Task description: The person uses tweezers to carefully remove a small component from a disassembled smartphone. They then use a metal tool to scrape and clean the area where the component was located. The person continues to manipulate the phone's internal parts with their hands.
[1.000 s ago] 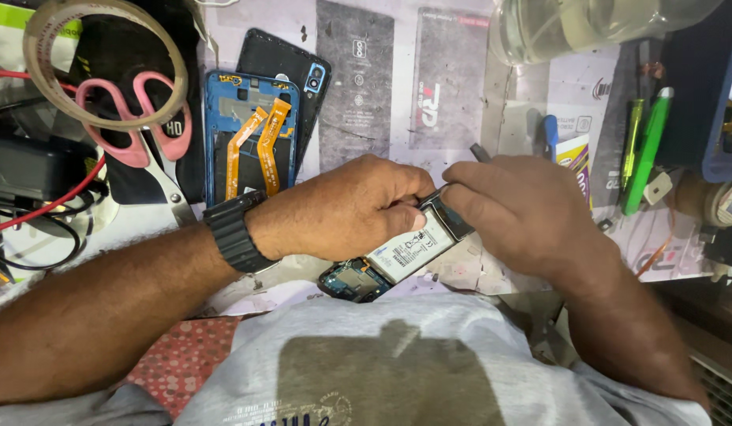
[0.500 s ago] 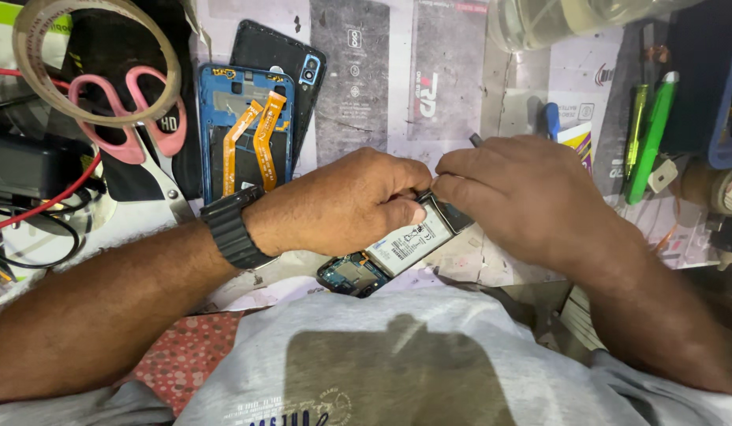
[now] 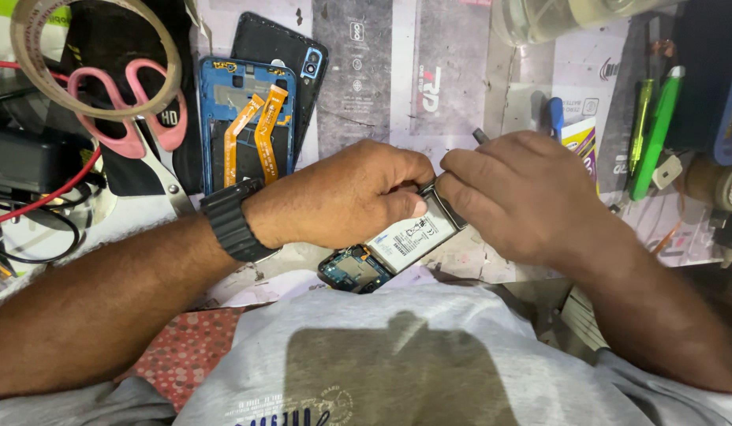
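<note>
An opened phone (image 3: 397, 248) is gripped at the bench's near edge — left hand (image 3: 346, 197) curled round its side, right hand (image 3: 524, 193) pinching a thin tool (image 3: 480, 136) at its top. Pink scissors (image 3: 133, 126) are parked far-left.

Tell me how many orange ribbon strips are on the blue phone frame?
2. Both orange strips lie side by side inside the blue phone frame at the upper left: one on the left, one on the right. More might hide under the left hand.
</note>
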